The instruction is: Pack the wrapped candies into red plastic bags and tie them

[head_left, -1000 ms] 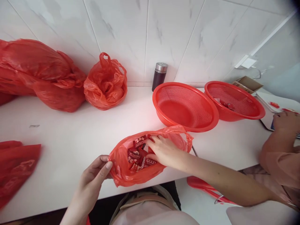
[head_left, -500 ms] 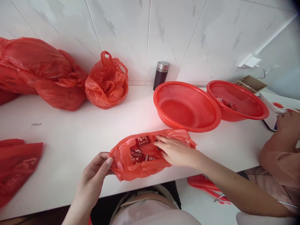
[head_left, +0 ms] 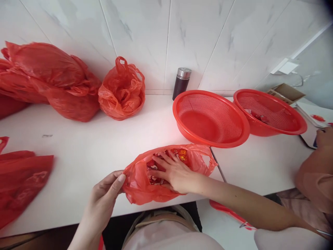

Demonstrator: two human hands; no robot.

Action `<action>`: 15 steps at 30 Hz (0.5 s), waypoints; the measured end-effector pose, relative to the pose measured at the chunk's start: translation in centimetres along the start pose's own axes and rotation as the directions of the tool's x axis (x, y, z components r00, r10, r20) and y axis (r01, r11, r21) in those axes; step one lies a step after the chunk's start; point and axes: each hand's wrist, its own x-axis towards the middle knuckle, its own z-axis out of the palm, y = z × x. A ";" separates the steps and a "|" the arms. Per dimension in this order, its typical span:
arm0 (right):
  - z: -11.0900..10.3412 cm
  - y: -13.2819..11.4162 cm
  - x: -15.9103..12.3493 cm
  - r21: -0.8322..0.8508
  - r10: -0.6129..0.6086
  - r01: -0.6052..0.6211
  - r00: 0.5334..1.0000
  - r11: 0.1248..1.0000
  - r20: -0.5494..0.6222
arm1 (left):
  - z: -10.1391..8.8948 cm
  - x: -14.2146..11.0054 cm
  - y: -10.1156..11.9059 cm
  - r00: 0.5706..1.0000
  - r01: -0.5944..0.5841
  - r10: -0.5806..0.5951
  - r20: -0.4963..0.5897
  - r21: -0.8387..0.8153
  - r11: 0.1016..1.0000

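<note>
Left hand (head_left: pixel 104 194) of yours pinches left rim of thin red plastic carrier bag (head_left: pixel 137 196), near side of smooth white table (head_left: pixel 85 146). Your right hand (head_left: pixel 179 174) now spreads unclenched over small red printed packets (head_left: pixel 153 180) inside; red gold-printed packet (head_left: pixel 183 155) newly shows, others mostly covered.

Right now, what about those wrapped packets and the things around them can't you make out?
All in the head view:
- Wrapped packets beneath the right hand: it covers them.
- Most print on the packets: too small.
- Contents of the bulging red plastic bags at far left: the plastic hides them.
- A co-worker's hand: cut off by the picture's right edge.
</note>
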 end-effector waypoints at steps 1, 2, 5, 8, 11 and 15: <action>-0.5 -0.3 -0.1 -0.003 -0.026 0.026 1.000 1.000 0.012 | -0.2 -0.1 0.1 1.000 -0.004 0.004 -0.001 0.001 1.000; -1.3 -0.6 -0.5 0.000 -0.031 0.031 0.999 1.000 0.007 | -0.6 -0.2 0.3 1.000 -0.007 0.007 0.000 -0.003 1.000; -4.8 -1.0 -2.7 0.029 0.032 -0.028 0.988 0.999 -0.152 | -2.0 -1.0 0.7 1.000 -0.007 0.007 -0.011 -0.041 0.999; -8.0 -0.6 -6.0 0.021 0.143 -0.147 0.909 0.989 -0.392 | -2.7 -2.1 1.0 0.998 0.048 -0.050 -0.030 -0.073 0.996; -8.1 0.2 -8.9 -0.035 0.283 -0.348 0.813 0.937 -0.508 | -1.8 -3.2 1.0 0.997 0.055 -0.056 -0.057 -0.031 0.998; -4.4 0.8 -10.9 0.126 0.495 -0.508 0.704 0.852 -0.509 | 0.1 -4.2 0.2 0.996 0.039 -0.035 -0.080 0.054 0.998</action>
